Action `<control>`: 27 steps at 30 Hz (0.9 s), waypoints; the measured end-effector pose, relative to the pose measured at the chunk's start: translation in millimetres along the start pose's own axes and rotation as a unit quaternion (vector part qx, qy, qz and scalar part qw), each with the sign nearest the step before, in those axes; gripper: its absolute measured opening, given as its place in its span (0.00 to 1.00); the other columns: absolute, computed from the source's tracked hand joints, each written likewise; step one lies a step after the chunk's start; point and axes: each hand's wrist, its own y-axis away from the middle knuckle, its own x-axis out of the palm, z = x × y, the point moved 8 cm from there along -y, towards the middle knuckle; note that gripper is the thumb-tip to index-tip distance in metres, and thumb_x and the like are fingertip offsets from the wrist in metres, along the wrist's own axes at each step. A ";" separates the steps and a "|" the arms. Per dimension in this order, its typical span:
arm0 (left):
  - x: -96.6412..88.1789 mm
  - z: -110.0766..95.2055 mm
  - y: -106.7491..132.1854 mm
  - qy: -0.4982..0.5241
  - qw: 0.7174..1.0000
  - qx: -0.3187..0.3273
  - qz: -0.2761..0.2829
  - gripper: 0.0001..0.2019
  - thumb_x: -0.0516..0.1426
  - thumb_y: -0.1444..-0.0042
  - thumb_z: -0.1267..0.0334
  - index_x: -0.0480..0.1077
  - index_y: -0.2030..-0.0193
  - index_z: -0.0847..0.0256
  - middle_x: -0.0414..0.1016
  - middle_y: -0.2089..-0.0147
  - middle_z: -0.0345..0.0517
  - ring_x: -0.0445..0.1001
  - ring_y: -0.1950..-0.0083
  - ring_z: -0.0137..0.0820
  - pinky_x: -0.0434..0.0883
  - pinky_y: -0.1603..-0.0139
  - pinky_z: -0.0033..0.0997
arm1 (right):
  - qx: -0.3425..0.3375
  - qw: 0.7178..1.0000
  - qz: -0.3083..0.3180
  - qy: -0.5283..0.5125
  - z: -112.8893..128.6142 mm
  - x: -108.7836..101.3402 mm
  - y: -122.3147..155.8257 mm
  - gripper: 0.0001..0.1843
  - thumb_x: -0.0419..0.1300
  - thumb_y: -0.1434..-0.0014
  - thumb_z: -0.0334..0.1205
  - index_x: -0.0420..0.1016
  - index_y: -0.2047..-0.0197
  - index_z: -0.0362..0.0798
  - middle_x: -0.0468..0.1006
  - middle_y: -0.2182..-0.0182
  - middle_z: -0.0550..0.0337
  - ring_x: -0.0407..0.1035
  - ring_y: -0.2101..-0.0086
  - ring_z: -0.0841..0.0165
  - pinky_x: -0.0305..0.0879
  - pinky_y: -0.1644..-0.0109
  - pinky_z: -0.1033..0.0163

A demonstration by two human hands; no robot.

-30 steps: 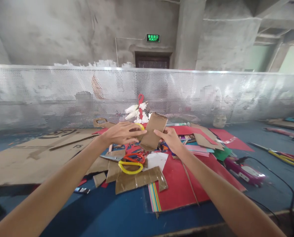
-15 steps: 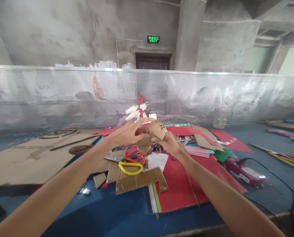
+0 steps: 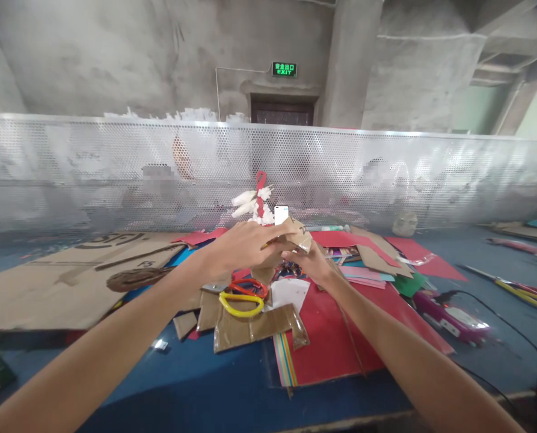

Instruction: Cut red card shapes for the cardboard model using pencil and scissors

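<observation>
One blue tabletop (image 3: 205,391) spans your view, the big cardboard sheet (image 3: 47,288) lying on your left and a red sheet (image 3: 322,340) partly behind your right forearm. Your left hand (image 3: 241,246) and right hand (image 3: 312,263) meet over the clutter; scissors (image 3: 241,294) lie nearer you, unheld. The cardboard piece (image 3: 300,231), inked face showing, sits between your hands, lifted off the tabletop: just right of your left fingertips, just above your right thumb. Both hands touch it, so neither is nearer. Visible face slants down to the right; long axis can't be told, too much covered. Right fingers pinch its lower right side; left fingers reach across the top, can't tell if they grip.
</observation>
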 end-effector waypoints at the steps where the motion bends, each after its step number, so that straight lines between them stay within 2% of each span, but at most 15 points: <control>1: 0.0 0.7 -0.1 0.002 1.000 -0.001 -0.002 0.23 0.49 0.31 0.60 0.60 0.31 0.45 0.75 0.73 0.38 0.65 0.76 0.29 0.56 0.70 0.31 | 0.004 1.000 0.002 -0.004 -1.3 0.5 0.2 0.22 0.73 0.49 0.46 0.82 0.51 0.50 0.83 0.56 0.55 0.76 0.57 0.59 0.74 0.52 0.55; 4: -0.3 3.0 -0.8 0.016 1.000 -0.004 -0.009 0.22 0.51 0.32 0.61 0.64 0.33 0.46 0.77 0.71 0.39 0.66 0.75 0.29 0.58 0.69 0.31 | 0.015 1.000 0.002 -0.001 -3.3 1.1 0.8 0.21 0.73 0.49 0.45 0.82 0.52 0.50 0.83 0.57 0.56 0.76 0.57 0.59 0.74 0.52 0.55; 8: -2.3 2.2 -0.8 0.042 0.999 -0.010 -0.015 0.21 0.51 0.33 0.62 0.67 0.35 0.45 0.80 0.67 0.39 0.69 0.73 0.28 0.60 0.67 0.31 | 0.009 1.000 -0.001 0.009 -3.6 0.4 0.5 0.15 0.72 0.48 0.44 0.83 0.57 0.49 0.83 0.60 0.56 0.76 0.57 0.59 0.74 0.51 0.55; 12: -6.8 -1.2 0.6 0.113 0.993 -0.030 -0.025 0.27 0.52 0.34 0.60 0.56 0.28 0.48 0.82 0.62 0.40 0.74 0.68 0.31 0.66 0.61 0.32 | 0.008 1.000 0.001 -0.020 -11.5 -1.5 -0.1 0.16 0.73 0.48 0.44 0.83 0.57 0.49 0.83 0.61 0.57 0.76 0.59 0.61 0.73 0.51 0.55; 15: -8.5 -3.6 1.0 0.144 0.988 -0.046 -0.029 0.33 0.52 0.35 0.61 0.48 0.25 0.53 0.83 0.63 0.41 0.76 0.67 0.33 0.68 0.60 0.33 | 0.016 0.999 0.009 -0.031 -19.6 -2.7 -0.3 0.15 0.72 0.48 0.45 0.83 0.57 0.49 0.83 0.60 0.55 0.76 0.58 0.60 0.73 0.50 0.55; 19: -7.6 -6.1 0.0 0.126 0.990 -0.052 -0.026 0.33 0.52 0.36 0.63 0.48 0.25 0.51 0.83 0.61 0.41 0.77 0.65 0.34 0.69 0.59 0.33 | 0.009 1.000 0.011 -0.028 -23.4 -4.4 -0.4 0.16 0.73 0.48 0.45 0.82 0.56 0.49 0.83 0.58 0.55 0.75 0.58 0.60 0.72 0.48 0.54; 23: -6.5 -5.8 -0.7 0.097 0.993 -0.053 -0.032 0.32 0.53 0.35 0.64 0.51 0.26 0.48 0.83 0.59 0.41 0.78 0.63 0.36 0.70 0.59 0.35 | 0.001 1.000 0.005 -0.026 -19.0 -4.4 -0.6 0.14 0.73 0.48 0.45 0.83 0.59 0.49 0.83 0.62 0.56 0.75 0.58 0.60 0.72 0.50 0.55; 25: -5.5 -4.7 -0.5 0.096 0.993 -0.052 -0.039 0.32 0.53 0.36 0.65 0.52 0.26 0.47 0.83 0.54 0.42 0.79 0.60 0.36 0.72 0.57 0.36 | 0.006 1.000 0.006 -0.020 -14.3 -2.5 -0.7 0.15 0.73 0.49 0.47 0.83 0.61 0.48 0.83 0.63 0.55 0.75 0.59 0.60 0.73 0.51 0.55; 27: -4.6 -4.9 -0.3 0.108 0.992 -0.036 -0.050 0.32 0.54 0.37 0.67 0.54 0.26 0.47 0.80 0.45 0.46 0.79 0.52 0.38 0.73 0.51 0.38 | 0.010 1.000 0.004 0.000 -7.8 -0.4 -0.6 0.15 0.73 0.50 0.48 0.83 0.62 0.48 0.83 0.65 0.56 0.75 0.60 0.59 0.73 0.53 0.55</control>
